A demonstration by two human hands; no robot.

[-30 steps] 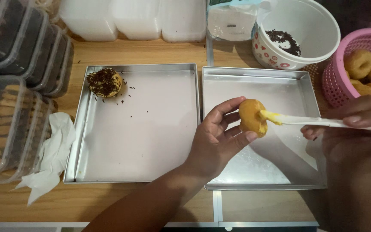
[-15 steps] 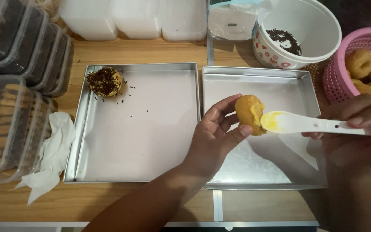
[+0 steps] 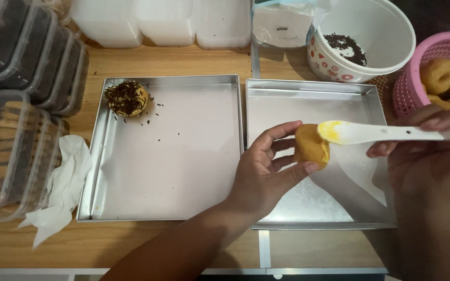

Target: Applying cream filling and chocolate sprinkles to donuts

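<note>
your left hand (image 3: pixel 266 171) pinching a plain donut (image 3: pixel 311 145) above the right tray (image 3: pixel 308 93), your right hand (image 3: pixel 433 156) gripping a white spoon (image 3: pixel 376 133) with yellow spread touching the donut, sprinkled donut (image 3: pixel 126 98) in the left tray (image 3: pixel 173 171)

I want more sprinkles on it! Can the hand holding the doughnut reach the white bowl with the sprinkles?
Probably yes. The left hand holds the doughnut over the right tray, and nothing stands between it and the white bowl just beyond the tray's far edge.

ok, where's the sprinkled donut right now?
Head view: the sprinkled donut sits in the far-left corner of the left tray, apart from both hands.
</note>
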